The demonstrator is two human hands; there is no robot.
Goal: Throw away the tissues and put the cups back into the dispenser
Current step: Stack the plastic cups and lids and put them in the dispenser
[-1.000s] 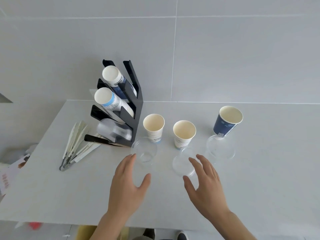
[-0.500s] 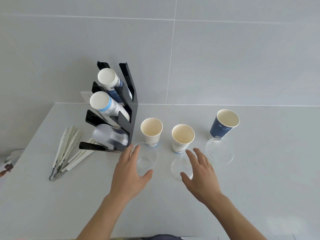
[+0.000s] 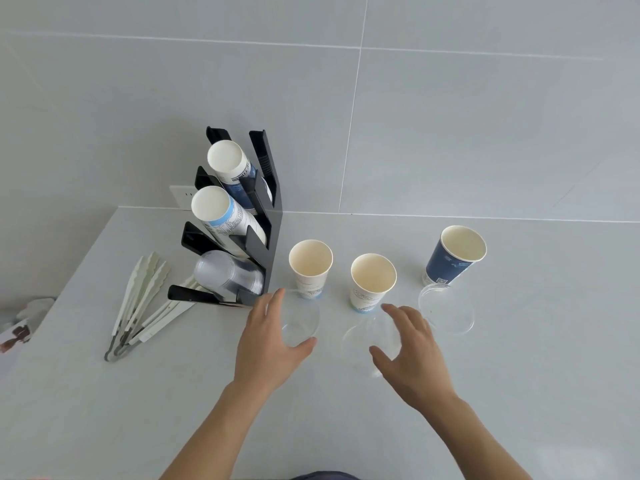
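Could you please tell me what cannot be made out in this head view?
- Print on the white cups: too small.
- Left hand on clear cup: contact unclear; the cup is transparent.
- Tissues: none visible.
- Object at left edge: cut off.

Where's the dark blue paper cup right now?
In the head view, the dark blue paper cup stands upright at far right on the white table, just behind a clear plastic cup.

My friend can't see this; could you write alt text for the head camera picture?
Two open bare hands, left hand and right hand, reach for clear plastic cups on a grey table, near three paper cups and a black cup dispenser.
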